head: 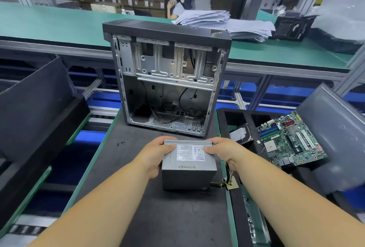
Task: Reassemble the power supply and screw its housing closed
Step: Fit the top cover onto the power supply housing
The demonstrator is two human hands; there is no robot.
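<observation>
An open computer case [167,80] stands upright at the far edge of my dark work mat [138,197]. To the right, in a black tray [233,197], lie a green motherboard [290,140] and a hard drive [241,134]. The grey power supply [188,165] sits on the mat near its right edge, just in front of the case, label up. My left hand [158,156] grips its left side and my right hand [225,152] its right, thumbs on top. Its wire bundle [227,182] trails over the mat's right edge. A few small black screws [120,143] lie near the left edge.
</observation>
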